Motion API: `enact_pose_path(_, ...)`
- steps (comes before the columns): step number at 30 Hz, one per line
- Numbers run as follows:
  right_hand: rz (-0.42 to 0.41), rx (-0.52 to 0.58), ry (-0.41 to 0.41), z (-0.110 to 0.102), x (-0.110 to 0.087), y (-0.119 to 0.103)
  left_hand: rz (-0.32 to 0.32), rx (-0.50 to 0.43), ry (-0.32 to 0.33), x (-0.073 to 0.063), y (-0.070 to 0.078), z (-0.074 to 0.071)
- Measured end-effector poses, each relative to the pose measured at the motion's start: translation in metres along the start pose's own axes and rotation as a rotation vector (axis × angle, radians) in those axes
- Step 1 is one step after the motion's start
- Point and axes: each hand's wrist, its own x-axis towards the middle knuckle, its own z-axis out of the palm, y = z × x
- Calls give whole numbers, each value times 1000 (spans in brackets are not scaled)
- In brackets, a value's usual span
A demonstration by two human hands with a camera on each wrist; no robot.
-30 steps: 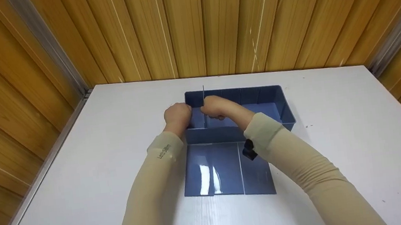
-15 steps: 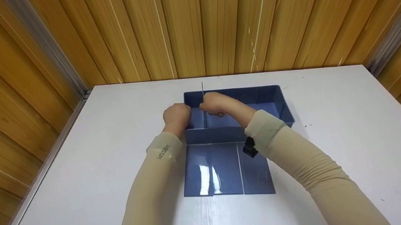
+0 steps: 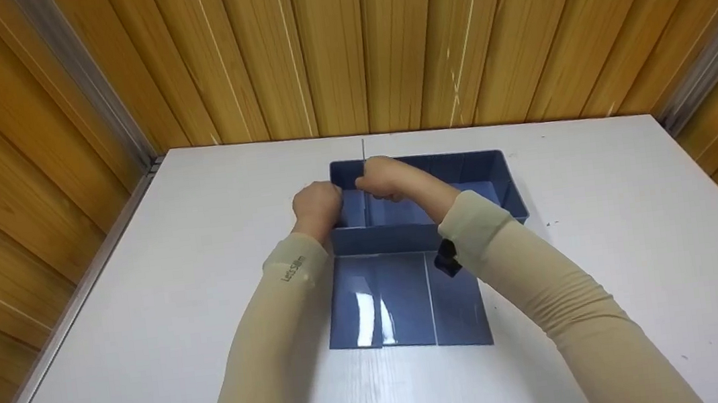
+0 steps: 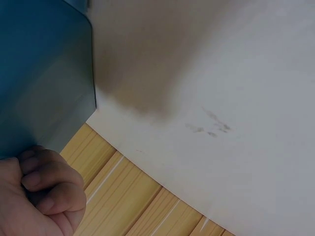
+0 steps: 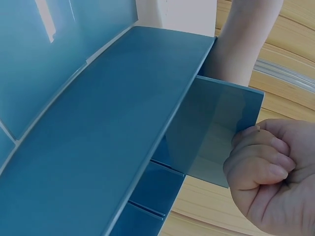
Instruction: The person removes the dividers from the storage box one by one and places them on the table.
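Observation:
A dark blue rectangular box (image 3: pixel 384 240) stands on the white table, with slots down its inside walls. My left hand (image 3: pixel 319 205) grips its left end wall; in the left wrist view, the curled fingers (image 4: pixel 51 174) are at the rim. My right hand (image 3: pixel 386 177) pinches the edge of a thin divider (image 5: pixel 211 130) between thumb and curled fingers. That divider stands upright across the box near its left end, its top rising above the back rim. Its lower part is hidden behind the front wall in the right wrist view.
Flat blue panels (image 3: pixel 404 301) lie side by side on the table (image 3: pixel 215 245) in front of the box. A small black device (image 3: pixel 449 260) is at my right sleeve cuff. Wood-patterned walls (image 3: pixel 395 42) enclose the table's back and sides.
My right hand has risen a little with the divider, whose top now stands higher above the back rim. The left hand stays at the box's left wall.

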Motion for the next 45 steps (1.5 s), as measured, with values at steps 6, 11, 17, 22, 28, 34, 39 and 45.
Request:
enact_pose_path(6, 2, -12, 40, -4, -2, -3, 1, -12, 11, -1, 1, -1)
enact_pose_path(11, -10, 0, 72, -6, -3, -4, -7, -20, 15, -1, 0, -1)
enact_pose_path(17, 4, -13, 92, -8, -5, -7, 3, -43, 28, -1, 0, -1)
enact_pose_path(22, 1, -22, 122, -9, -8, -8, 16, -24, 18, -1, 1, -2)
enact_pose_path(28, -29, -10, 157, -11, -11, -10, 36, 3, 4, -1, 0, -3)
enact_pose_path(34, -28, -15, 176, -13, -12, -11, 14, -3, -5, 1, -1, -2)
enact_pose_path(39, -38, -33, 199, -17, -15, -13, 11, -5, -8, 2, -2, -3)
enact_pose_path(45, -55, -11, 238, -28, -24, -12, 50, 69, -33, 1, -2, -4)
